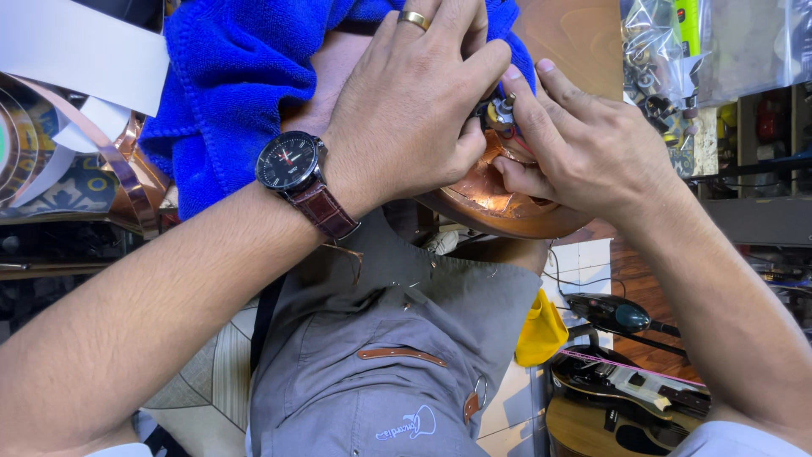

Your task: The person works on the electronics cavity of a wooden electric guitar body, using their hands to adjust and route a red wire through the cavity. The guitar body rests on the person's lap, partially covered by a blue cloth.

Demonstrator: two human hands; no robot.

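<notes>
**Over the lap, a small part was pinched by two hands**

Between both hands, a small metal part [504,110] was pinched by the fingertips. It sat at the edge of a shiny copper-lined wooden body [499,207], which was rested on the grey apron [397,338], likely so it was kept steady. A blue towel [228,93] was laid under it, perhaps so the wood was kept from scratches. The left hand [414,101], with a watch [289,161] and a ring [414,19], was curled over the part. The right hand [584,144] was closed on it from the other side.

head view, steeply downward, close over hands [474,118]
</notes>
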